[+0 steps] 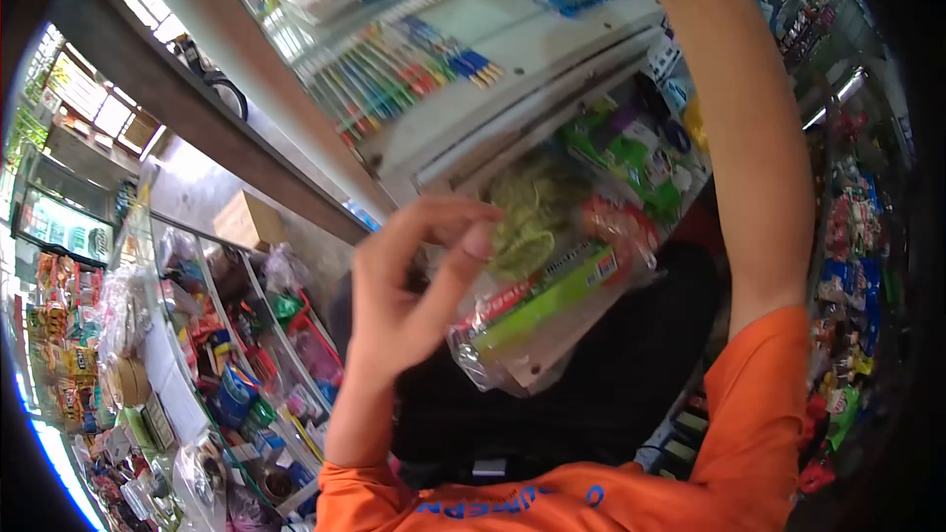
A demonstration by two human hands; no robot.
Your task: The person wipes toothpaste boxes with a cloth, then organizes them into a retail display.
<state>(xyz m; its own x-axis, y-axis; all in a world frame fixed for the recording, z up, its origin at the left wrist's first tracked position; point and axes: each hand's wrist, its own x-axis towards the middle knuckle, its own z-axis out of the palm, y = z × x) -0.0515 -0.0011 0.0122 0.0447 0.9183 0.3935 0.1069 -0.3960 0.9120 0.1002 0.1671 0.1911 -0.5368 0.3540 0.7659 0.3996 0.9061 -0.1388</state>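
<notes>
My left hand (414, 281) is in the middle of the head view, with thumb and forefinger brought together in a pinch. Its fingertips are right beside a tangled, stringy green bundle (537, 212); whether they grip a strand of it is not clear. The bundle lies on or in a clear plastic bag (532, 369) with a red, white and green printed strip and a barcode. That bag rests over my dark-clothed lap (611, 350). My right arm (744, 138) reaches up past the top edge, so the right hand is out of sight.
A glass case (434, 138) with rows of pens (394, 69) stands in front. Green packets (636, 153) lie beyond the bag. Shelves of goods (246, 365) are at left, with a cardboard box (246, 222) behind. Hanging packets (852, 276) line the right side.
</notes>
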